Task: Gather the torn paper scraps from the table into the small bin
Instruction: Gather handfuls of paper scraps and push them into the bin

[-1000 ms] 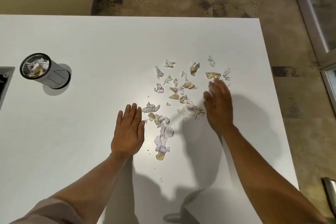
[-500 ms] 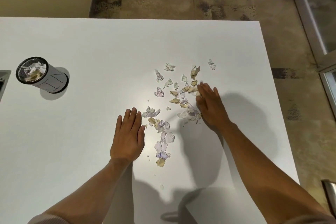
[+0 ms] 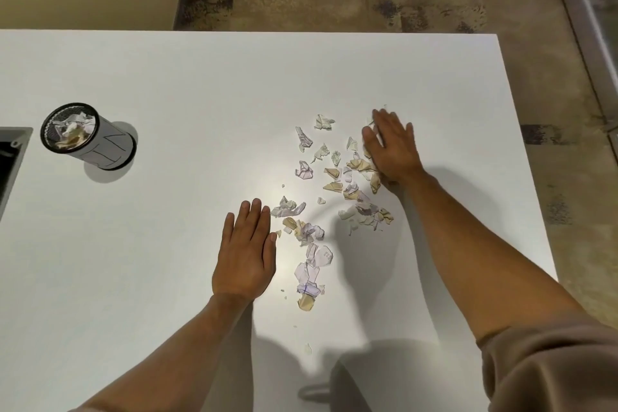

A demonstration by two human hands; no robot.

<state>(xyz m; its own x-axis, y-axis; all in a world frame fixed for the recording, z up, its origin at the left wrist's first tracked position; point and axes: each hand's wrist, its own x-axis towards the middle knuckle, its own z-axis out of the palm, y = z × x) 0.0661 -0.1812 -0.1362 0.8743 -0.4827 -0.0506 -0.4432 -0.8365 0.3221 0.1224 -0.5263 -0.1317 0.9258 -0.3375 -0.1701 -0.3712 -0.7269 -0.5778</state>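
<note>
Several torn paper scraps (image 3: 334, 191), white, lilac and tan, lie scattered on the white table (image 3: 200, 84) right of centre. My left hand (image 3: 245, 254) rests flat on the table at the left edge of the scatter, fingers together, holding nothing. My right hand (image 3: 391, 149) lies flat, palm down, at the upper right edge of the scatter, with scraps against its left side and some hidden under it. The small bin (image 3: 88, 137), a grey cylinder with a dark rim, stands at the far left and holds crumpled paper.
A dark rectangular opening (image 3: 10, 157) is set into the table at the left edge, beside the bin. The table's right edge (image 3: 525, 150) runs close to my right hand, with mottled floor beyond. A glass door frame (image 3: 592, 27) stands at the upper right.
My right hand swept scraps inward toward the pile, then moved back out to the upper right edge of the scatter. The outlying right scraps are no longer visible there. My left hand stayed put.
</note>
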